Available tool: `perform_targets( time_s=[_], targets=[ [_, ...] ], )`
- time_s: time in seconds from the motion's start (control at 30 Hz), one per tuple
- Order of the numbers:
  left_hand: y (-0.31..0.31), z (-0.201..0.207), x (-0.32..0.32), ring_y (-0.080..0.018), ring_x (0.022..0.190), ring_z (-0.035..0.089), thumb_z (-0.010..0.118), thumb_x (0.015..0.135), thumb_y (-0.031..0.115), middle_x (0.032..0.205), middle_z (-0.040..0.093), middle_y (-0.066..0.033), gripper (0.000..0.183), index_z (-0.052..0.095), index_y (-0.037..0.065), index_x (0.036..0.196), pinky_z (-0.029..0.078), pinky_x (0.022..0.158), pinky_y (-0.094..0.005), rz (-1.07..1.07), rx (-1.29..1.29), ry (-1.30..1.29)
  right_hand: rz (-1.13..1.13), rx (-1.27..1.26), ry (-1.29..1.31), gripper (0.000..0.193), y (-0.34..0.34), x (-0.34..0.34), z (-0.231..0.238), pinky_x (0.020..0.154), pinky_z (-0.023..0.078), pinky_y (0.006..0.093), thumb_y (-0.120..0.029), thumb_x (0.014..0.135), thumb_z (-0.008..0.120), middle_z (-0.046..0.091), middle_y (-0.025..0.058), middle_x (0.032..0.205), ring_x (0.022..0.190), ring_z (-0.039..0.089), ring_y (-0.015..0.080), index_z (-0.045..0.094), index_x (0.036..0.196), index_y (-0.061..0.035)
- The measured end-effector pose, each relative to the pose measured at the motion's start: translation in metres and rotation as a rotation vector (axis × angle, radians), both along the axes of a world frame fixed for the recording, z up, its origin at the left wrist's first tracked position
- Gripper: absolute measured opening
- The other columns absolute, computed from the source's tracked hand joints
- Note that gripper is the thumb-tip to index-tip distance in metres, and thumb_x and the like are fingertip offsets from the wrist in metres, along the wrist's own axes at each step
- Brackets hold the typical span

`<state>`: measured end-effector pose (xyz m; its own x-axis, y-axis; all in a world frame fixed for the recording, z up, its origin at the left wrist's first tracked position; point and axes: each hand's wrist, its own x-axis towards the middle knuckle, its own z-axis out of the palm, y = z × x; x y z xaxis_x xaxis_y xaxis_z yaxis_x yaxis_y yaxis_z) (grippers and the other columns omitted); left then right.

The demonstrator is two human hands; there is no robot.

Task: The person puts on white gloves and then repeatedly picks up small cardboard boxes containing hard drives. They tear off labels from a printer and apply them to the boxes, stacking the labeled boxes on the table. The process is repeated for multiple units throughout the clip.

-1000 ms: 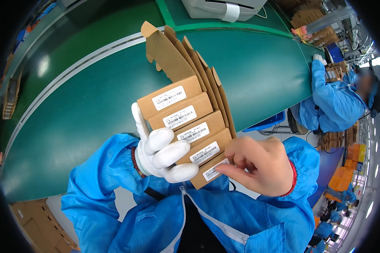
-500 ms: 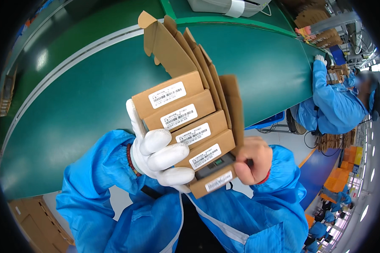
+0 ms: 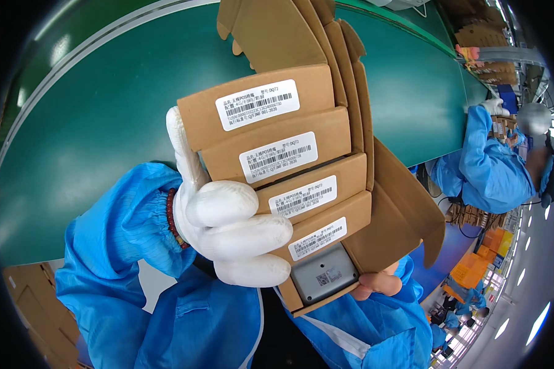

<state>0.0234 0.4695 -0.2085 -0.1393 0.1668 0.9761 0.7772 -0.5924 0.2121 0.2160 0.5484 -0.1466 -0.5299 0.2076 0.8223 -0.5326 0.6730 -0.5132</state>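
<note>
My left hand (image 3: 228,227), in a white glove, wraps round a stack of several brown cardboard boxes from the left side. Each upper box, like the top carton (image 3: 258,101), has a white barcode label on its end, and the raised lids fan out behind. In the lowest carton (image 3: 294,294) lies a grey electronic device (image 3: 323,275) with rounded corners and a small printed code. Its lid flap (image 3: 403,203) hangs open to the right. My bare right hand (image 3: 380,283) grips this carton's right edge; most of the hand is hidden behind it.
A green work table (image 3: 104,123) with a pale metal edge lies beyond the boxes. A co-worker in a blue smock (image 3: 486,160) sits at the right. A large brown carton (image 3: 40,307) stands at lower left, and orange bins (image 3: 468,264) are farther right.
The stack has come closer and risen in view. The lowest carton's lid has swung outward to the right, baring more of the device. My right hand has moved lower, onto the carton's edge.
</note>
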Motion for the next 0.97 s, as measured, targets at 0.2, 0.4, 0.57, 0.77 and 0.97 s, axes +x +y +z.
perform_targets(
  time_s=[0.2,0.4,0.57,0.77,0.97],
  targets=[
    [0.001,-0.001,0.0,-0.0301,0.12,0.026,0.048,0.085,0.034,0.115,0.043,-0.0033,0.032,0.042,0.02,0.113,0.005,0.099,-0.0683,0.013,-0.022,-0.013,0.086,0.009,-0.066,0.017,0.01,0.002,-0.001,0.053,0.041,0.0359,-0.019,0.09,0.043,0.051,0.0136,0.066,0.06,0.053,0.0213,0.039,0.081,-0.0054],
    [0.001,-0.001,0.0,-0.0223,0.111,0.036,0.055,0.081,0.031,0.107,0.047,0.0044,0.023,0.046,0.027,0.102,0.001,0.094,-0.0749,0.013,-0.029,-0.042,-0.031,-0.039,-0.152,0.019,0.016,-0.026,0.018,0.037,0.032,0.031,-0.017,0.087,0.047,0.047,0.0072,0.055,0.041,0.042,0.0151,0.043,0.075,-0.0021],
    [-0.002,0.002,0.002,-0.0175,0.105,0.043,0.059,0.078,0.029,0.102,0.049,0.0086,0.02,0.049,0.031,0.095,-0.002,0.091,-0.0794,-0.001,-0.043,-0.078,-0.085,-0.162,-0.356,0.035,0.022,-0.031,0.023,0.04,0.037,0.0297,-0.022,0.087,0.043,0.052,0.0096,0.059,0.042,0.047,0.0167,0.047,0.101,0.0093],
    [-0.008,-0.001,0.001,-0.0212,0.105,0.042,0.058,0.079,0.027,0.107,0.049,0.0026,0.024,0.046,0.028,0.101,0.005,0.089,-0.0796,-0.035,-0.073,-0.027,-0.054,-0.112,-0.454,0.05,0.03,-0.046,0.032,0.053,0.048,0.0314,-0.026,0.09,0.036,0.061,0.0186,0.076,0.056,0.061,0.0234,0.043,0.116,0.0156],
    [-0.019,-0.008,-0.007,-0.0219,0.106,0.041,0.054,0.082,0.028,0.109,0.049,0.0019,0.022,0.046,0.028,0.102,0.015,0.086,-0.0751,-0.109,-0.143,0.09,-0.018,-0.01,-0.564,0.05,0.035,-0.04,0.039,0.055,0.049,0.0313,-0.028,0.092,0.034,0.061,0.0184,0.075,0.059,0.062,0.0266,0.043,0.118,0.0134]
  ],
)
